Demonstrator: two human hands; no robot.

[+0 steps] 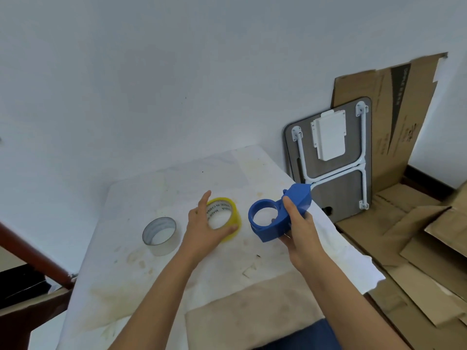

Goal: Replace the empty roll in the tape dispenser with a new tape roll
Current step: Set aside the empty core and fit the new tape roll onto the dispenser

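Between the two hands, on the stained white table [141,271], sits the new yellow tape roll [228,218], lying flat w/ its hole facing up. Printed text shows on the inner cardboard ring. Left hand [204,228] is wrapped around the roll's near-left side: fingers curl around the left and far edge, thumb presses the near-right rim. Grasping it, roll seems to rest on the table; can't tell for sure if it's lifted.

Right hand [298,223] is clenched around the blue tape dispenser [275,215], holding it off the table, just right of the yellow roll but not touching it. Thumb lies over the top of the body, fingers underneath. Dispenser's round hub faces up and toward the left hand; hub looks bare, no roll on it. Its pointed nose end sticks out beyond the right hand, away from the person.

Left of the left hand, apart from it, a grey-clear empty roll [159,234] lies on the table, hole tilted up toward the camera.

Beyond the right hand, a folded small table w/ white legs [331,157] leans on the wall, flattened cardboard [404,223] behind and beside it on the floor. Beige cloth [252,304] covers the table edge nearest the person, btw the forearms.
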